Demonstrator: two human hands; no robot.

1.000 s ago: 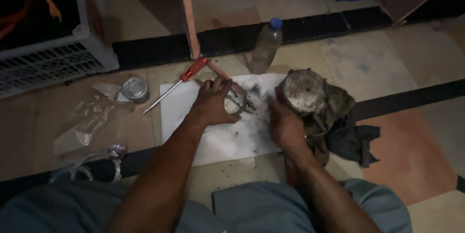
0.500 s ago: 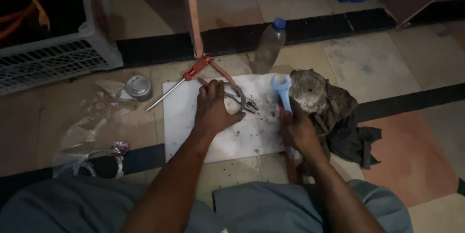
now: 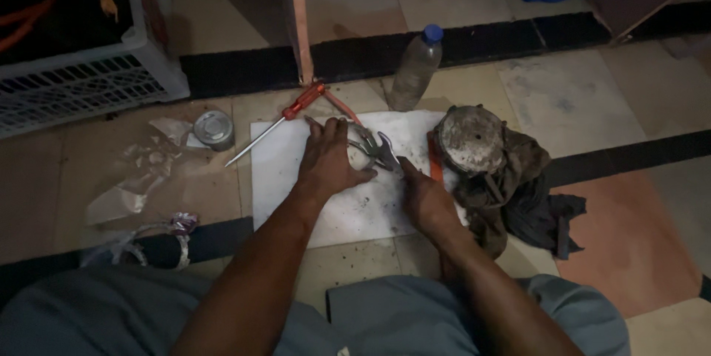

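While the left hand (image 3: 329,163) lies flat and spread on the white sheet (image 3: 296,178), the right hand (image 3: 422,197), loosely curled and holding nothing, touches the pliers (image 3: 374,150); they look stiff and heavy, best gripped by the handles.

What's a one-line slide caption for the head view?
Left hand flat on a white sheet beside pliers, right hand next to them, near a dirty round part on rags.
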